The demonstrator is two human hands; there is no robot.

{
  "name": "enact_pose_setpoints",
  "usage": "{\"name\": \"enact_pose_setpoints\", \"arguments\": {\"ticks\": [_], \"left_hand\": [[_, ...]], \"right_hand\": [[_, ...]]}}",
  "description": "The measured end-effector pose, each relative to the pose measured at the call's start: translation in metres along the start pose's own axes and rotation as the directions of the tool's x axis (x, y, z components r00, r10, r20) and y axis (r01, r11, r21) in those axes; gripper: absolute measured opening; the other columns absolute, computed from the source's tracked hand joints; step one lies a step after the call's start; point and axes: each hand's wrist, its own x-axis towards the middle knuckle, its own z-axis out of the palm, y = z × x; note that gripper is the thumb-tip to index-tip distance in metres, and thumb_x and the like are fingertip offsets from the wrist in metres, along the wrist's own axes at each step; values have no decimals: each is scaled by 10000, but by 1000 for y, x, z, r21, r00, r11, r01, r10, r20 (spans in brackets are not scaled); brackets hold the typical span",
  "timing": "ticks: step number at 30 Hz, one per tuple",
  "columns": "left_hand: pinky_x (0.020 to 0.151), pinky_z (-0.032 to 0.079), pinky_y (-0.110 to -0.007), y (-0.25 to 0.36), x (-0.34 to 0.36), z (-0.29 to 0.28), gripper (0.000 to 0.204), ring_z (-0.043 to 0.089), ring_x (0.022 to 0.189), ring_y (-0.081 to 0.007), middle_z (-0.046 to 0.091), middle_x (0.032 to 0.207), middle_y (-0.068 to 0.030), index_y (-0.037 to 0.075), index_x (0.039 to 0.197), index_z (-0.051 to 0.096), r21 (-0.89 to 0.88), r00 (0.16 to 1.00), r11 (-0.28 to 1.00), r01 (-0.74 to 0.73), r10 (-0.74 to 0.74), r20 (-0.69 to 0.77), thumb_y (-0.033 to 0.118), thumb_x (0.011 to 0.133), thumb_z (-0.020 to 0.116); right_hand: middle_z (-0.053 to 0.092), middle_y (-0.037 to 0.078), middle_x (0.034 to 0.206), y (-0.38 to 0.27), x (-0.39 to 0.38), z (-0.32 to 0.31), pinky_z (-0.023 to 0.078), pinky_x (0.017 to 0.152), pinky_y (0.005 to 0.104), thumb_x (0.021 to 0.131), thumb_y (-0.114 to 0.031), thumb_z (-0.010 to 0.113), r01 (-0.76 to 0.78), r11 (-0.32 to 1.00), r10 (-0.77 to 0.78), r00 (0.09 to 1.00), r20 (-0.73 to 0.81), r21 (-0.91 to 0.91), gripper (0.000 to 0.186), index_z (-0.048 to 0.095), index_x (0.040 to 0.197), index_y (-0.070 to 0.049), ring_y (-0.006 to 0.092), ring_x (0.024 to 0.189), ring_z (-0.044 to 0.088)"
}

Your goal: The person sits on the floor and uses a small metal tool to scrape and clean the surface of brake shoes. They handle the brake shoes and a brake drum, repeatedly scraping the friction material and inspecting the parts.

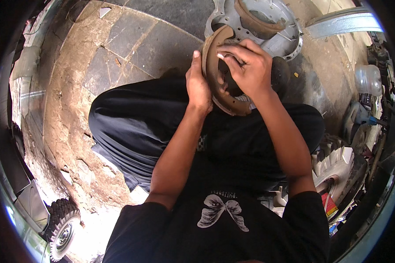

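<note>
A curved, rusty-brown brake shoe (215,65) stands tilted over my lap. My left hand (198,85) is wrapped round its outer left side, with the thumb up and fingertips showing through on the inner side. My right hand (250,65) reaches in from the right, thumb and forefinger pinched close to the shoe's inner face. A small pale spot shows at the fingertips; whether it is a nail or a small part I cannot tell. Just beyond, a second brake shoe (259,24) rests on a round grey metal housing (289,46) with holes along its rim.
Dark floor tiles (136,37) with broken, sandy edges spread to the left. A metal channel bar (344,24) lies at the far right. Beside it stand a clear plastic jar (368,80) and a toothed wheel-like part (335,168). A knobby tyre (63,228) is at lower left.
</note>
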Motion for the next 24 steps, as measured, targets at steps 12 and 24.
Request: {"name": "enact_pose_setpoints", "arguments": {"ticks": [12, 24], "left_hand": [[527, 497, -328, -4, 1, 10, 584, 605, 614, -174, 624, 772, -35, 75, 1053, 654, -39, 989, 990, -137, 134, -59, 605, 1071, 409], [463, 440, -335, 4, -12, 15, 733, 513, 501, -203, 543, 663, -74, 57, 1019, 636, -44, 1000, 999, 0, 1, 6, 753, 1005, 409]], "right_hand": [[642, 91, 821, -11, -14, 0, 543, 638, 365, 799, -44, 811, -69, 993, 61, 995, 80, 100, 188, 811, 978, -104, 251, 706, 679], [717, 67, 874, 9, 3, -9, 541, 658, 302, 817, -63, 815, -117, 990, 126, 985, -118, 78, 183, 816, 997, -91, 187, 723, 697]]}}
